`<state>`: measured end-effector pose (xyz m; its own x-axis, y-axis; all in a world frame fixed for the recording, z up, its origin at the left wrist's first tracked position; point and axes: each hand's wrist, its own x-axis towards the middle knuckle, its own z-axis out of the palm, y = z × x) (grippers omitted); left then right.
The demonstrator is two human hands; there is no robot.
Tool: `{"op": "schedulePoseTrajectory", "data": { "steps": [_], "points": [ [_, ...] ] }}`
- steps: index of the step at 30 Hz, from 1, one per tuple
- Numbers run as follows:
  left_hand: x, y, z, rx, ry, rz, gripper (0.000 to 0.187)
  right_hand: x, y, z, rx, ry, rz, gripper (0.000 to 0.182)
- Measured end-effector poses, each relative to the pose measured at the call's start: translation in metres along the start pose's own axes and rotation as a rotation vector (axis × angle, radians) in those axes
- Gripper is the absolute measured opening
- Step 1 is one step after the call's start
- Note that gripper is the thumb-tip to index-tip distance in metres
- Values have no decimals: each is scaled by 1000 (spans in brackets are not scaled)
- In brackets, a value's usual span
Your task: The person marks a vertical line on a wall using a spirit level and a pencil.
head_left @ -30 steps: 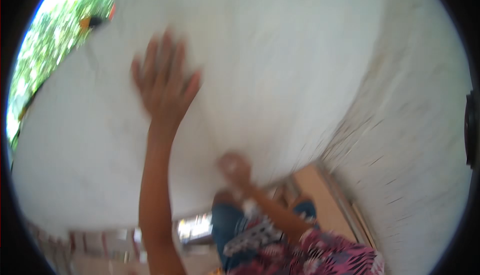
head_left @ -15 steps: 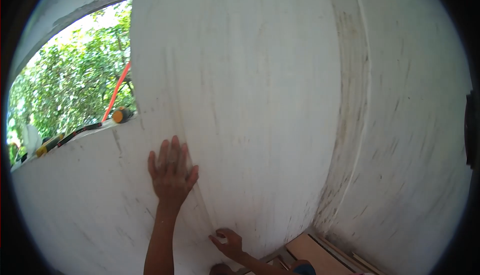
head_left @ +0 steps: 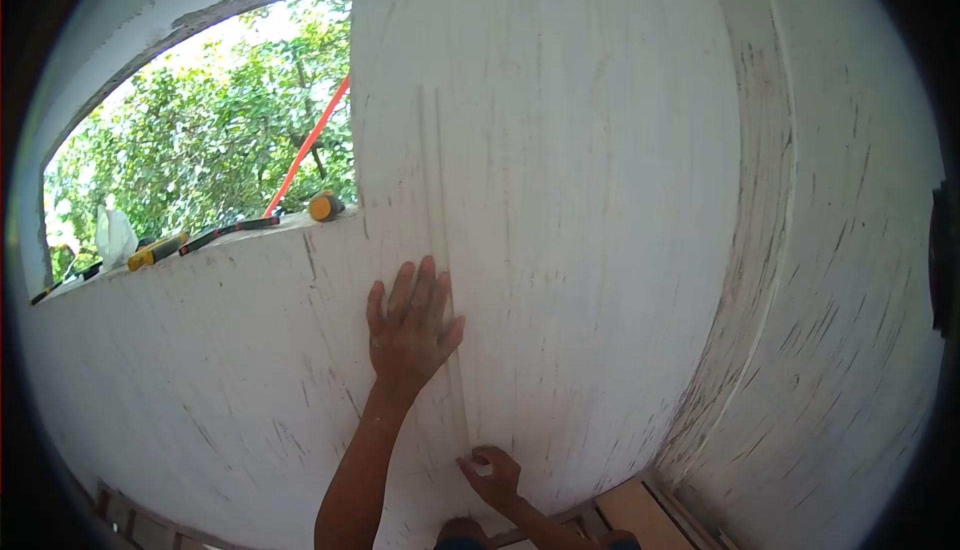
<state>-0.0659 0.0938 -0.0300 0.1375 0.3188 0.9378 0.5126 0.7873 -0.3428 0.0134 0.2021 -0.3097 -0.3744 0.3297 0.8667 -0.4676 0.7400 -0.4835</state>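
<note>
A long, thin white strip (head_left: 438,170) runs upright along the streaked white wall (head_left: 600,200). My left hand (head_left: 410,325) lies flat over its middle, fingers spread and pointing up, pressed to the wall. Lower down, my right hand (head_left: 495,475) has thumb and forefinger curled together at the strip's lower end. The exact contact of those fingertips is hard to make out. The palm of my left hand hides part of the strip.
On the ledge of the arched opening lie a yellow-and-black tool (head_left: 157,252), a dark tool with red marks (head_left: 225,233) and a round orange-and-black item (head_left: 324,207). An orange bar (head_left: 308,147) slants outside. Brown boards (head_left: 640,512) lie at the wall's foot.
The view has swung left, so the wall and window sit further right in the picture. Both hands keep about the same places along the strip.
</note>
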Motion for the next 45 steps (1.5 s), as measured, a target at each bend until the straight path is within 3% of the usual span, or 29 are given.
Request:
{"op": "schedulePoseTrajectory", "data": {
  "steps": [14,21,28,30,45],
  "points": [
    [-2,-8,-4,-117,-26,-40,55,1,4,3,4,-28,-53,31],
    [-6,-17,7,-66,167,60,48,1,8,6,39,-10,-68,32],
    [-2,-14,3,-84,97,8,58,-1,15,6,32,-1,-52,31],
    [0,-15,8,-83,207,37,58,-2,16,6,23,-8,-61,30],
    [-3,-11,6,17,159,16,61,-5,19,6,16,-1,-85,33]
  ]
}}
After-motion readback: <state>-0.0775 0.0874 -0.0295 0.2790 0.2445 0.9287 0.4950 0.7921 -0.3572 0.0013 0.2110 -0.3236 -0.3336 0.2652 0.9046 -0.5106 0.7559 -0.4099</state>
